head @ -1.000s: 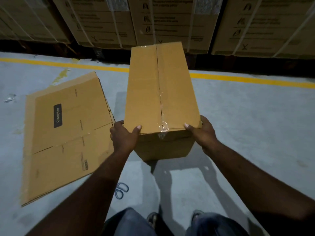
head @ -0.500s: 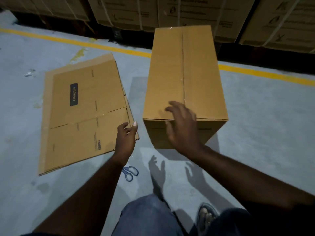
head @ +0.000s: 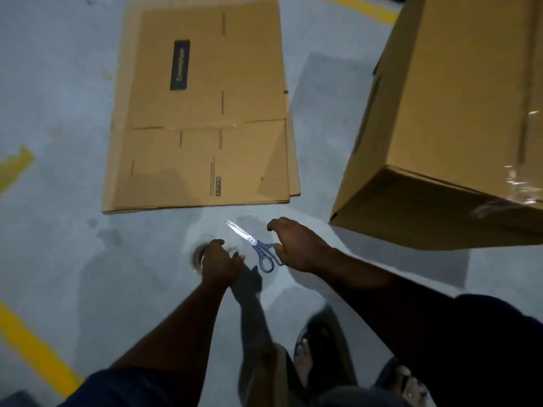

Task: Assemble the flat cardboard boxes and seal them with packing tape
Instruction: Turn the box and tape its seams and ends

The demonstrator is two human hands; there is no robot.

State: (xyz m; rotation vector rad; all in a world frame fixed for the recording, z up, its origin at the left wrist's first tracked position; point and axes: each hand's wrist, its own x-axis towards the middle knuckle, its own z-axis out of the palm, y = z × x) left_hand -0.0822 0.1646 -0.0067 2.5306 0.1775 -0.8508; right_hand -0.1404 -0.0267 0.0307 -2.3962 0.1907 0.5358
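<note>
A stack of flat cardboard boxes [head: 202, 107] lies on the grey floor, upper left of centre. The assembled box [head: 455, 113], with clear tape along its top seam, stands at the right. A roll of packing tape [head: 197, 257] rests on the floor below the flat stack, and my left hand [head: 219, 264] is curled over it, gripping it. Blue-handled scissors [head: 255, 245] lie just right of the roll, blades pointing up-left. My right hand [head: 296, 245] hovers over the scissor handles with fingers spread, holding nothing.
Yellow floor lines run at the lower left [head: 32, 351], left edge [head: 14, 168] and top right [head: 367, 7]. My feet in sandals [head: 317, 348] are at the bottom centre. Bare concrete floor [head: 58, 201] lies to the left.
Both hands left the assembled box and dropped to the floor. The left hand closed over the tape roll and the right reached above the scissors. The view tilted downward.
</note>
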